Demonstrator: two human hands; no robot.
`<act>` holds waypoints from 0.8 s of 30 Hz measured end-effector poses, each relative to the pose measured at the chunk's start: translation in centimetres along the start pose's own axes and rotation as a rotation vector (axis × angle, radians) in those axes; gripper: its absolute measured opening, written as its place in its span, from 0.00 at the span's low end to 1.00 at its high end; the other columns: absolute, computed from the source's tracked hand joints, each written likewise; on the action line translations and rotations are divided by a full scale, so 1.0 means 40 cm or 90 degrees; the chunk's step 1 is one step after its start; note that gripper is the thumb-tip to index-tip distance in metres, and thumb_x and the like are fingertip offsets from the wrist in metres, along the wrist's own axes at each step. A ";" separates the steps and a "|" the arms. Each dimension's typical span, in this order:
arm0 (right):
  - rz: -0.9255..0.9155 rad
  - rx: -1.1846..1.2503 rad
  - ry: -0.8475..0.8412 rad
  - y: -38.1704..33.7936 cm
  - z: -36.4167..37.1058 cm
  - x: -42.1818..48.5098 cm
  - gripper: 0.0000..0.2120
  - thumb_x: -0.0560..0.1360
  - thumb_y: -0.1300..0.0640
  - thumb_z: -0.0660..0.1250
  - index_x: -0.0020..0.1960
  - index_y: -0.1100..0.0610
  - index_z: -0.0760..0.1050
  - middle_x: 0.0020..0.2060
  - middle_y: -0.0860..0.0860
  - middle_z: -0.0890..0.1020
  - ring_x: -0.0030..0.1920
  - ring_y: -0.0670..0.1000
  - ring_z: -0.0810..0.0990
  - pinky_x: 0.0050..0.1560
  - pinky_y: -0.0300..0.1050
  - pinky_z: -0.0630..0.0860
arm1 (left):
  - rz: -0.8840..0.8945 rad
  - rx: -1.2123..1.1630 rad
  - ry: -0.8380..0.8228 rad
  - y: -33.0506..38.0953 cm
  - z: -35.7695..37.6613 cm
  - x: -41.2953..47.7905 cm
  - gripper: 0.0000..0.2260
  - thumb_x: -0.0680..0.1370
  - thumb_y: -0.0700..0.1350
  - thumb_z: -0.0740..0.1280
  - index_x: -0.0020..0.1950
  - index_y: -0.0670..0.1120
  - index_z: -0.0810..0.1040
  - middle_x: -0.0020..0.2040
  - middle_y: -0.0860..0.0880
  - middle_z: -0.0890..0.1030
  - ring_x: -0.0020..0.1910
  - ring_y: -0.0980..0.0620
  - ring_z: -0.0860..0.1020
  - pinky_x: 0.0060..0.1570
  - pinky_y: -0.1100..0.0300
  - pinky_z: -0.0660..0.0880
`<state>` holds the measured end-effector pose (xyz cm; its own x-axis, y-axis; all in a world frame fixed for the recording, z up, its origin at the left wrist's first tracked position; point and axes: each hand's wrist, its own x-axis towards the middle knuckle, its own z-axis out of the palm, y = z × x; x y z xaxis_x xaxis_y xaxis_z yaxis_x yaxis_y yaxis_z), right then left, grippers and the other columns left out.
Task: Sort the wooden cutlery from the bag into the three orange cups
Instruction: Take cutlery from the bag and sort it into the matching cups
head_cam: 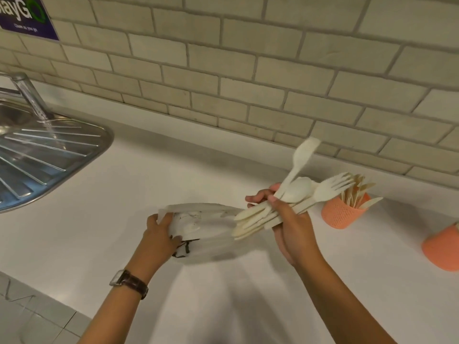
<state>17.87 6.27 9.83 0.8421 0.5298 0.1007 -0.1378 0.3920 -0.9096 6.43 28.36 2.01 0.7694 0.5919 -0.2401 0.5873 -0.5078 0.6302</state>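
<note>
Logged purple sign (24, 18) upper left on the tiled wall, then tap (29, 95) and steel drainer (49, 155) at left edge. Noted wristwatch (129, 284) on the wrist, lower left of centre.

Marked left hand (159, 234) just left of centre, fingers curled round the edge of the white bag (206, 227), holding it just above the white counter (124, 194). Could not read the bag's contents: blurred, mouth facing right.

Found the task's thing right of centre: bundle of wooden cutlery (255, 218), clamped mid-length in right hand (293, 227), fingers and thumb wrapped tight round it. Saw handle ends touching or just at the bag mouth, heads up and right; picked out a fork and a spoon, plus one blurred piece sticking up loose.

Judged the pieces light, stiff, thin, smooth enough to slide past each other, and snappable at tines and necks. Best taken at the handles, one kind at a time, not as a fist-full.

Tagged orange mesh cup (340, 214) right of the bundle, part-filled with wooden pieces standing handles down; kind unclear. Tagged second orange cup (442, 249) cropped at right edge, contents not readable. Found no third cup in frame.
</note>
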 end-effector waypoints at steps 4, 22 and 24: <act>0.021 0.079 0.074 -0.030 -0.024 -0.037 0.09 0.78 0.67 0.56 0.53 0.57 0.69 0.34 0.57 0.80 0.34 0.57 0.81 0.39 0.51 0.80 | 0.002 -0.017 -0.005 0.008 0.036 -0.022 0.30 0.76 0.45 0.66 0.75 0.52 0.56 0.73 0.40 0.53 0.66 0.37 0.67 0.62 0.52 0.68; 0.167 0.058 0.236 -0.058 -0.218 -0.297 0.19 0.66 0.60 0.63 0.57 0.62 0.74 0.27 0.59 0.73 0.21 0.55 0.70 0.27 0.45 0.73 | 0.372 -0.148 0.094 0.293 0.159 -0.178 0.12 0.72 0.39 0.70 0.45 0.57 0.79 0.58 0.57 0.74 0.60 0.53 0.72 0.61 0.61 0.66; 0.147 0.071 0.243 -0.076 -0.258 -0.322 0.20 0.67 0.60 0.63 0.58 0.63 0.73 0.27 0.59 0.73 0.20 0.53 0.67 0.25 0.42 0.70 | 0.381 -0.218 -0.023 0.363 0.213 -0.205 0.12 0.74 0.39 0.69 0.43 0.59 0.79 0.50 0.62 0.78 0.52 0.62 0.76 0.53 0.72 0.68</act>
<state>12.81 -9.51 7.15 0.9116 0.3057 -0.2748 -0.3825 0.3861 -0.8394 10.80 10.79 6.82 0.9481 0.2465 0.2007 -0.0487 -0.5111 0.8581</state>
